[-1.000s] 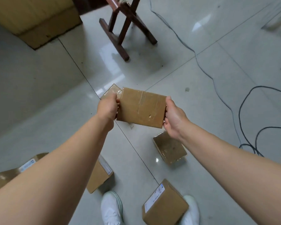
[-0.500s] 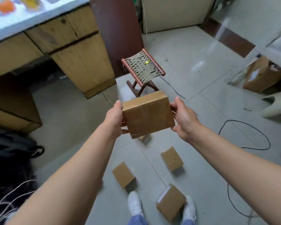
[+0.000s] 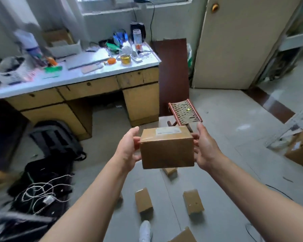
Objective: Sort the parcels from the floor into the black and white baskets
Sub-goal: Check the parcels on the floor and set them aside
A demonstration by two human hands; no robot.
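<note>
I hold a brown cardboard parcel in the air at the centre of the view, a white label on its top face. My left hand grips its left side and my right hand grips its right side. Below it, several smaller brown parcels lie on the tiled floor: one left of centre, one to its right, one partly hidden under the held parcel, and one at the bottom edge. No black or white basket is in view.
A wooden desk with a cluttered white top stands at the back left. A small woven stool sits just beyond the parcel. Black bags with white cables lie at the left. A door and more boxes are on the right.
The parcel has been lifted higher and tipped so that its labelled top shows. My head has risen, bringing the desk, door and room into view, and the floor parcels look smaller.
</note>
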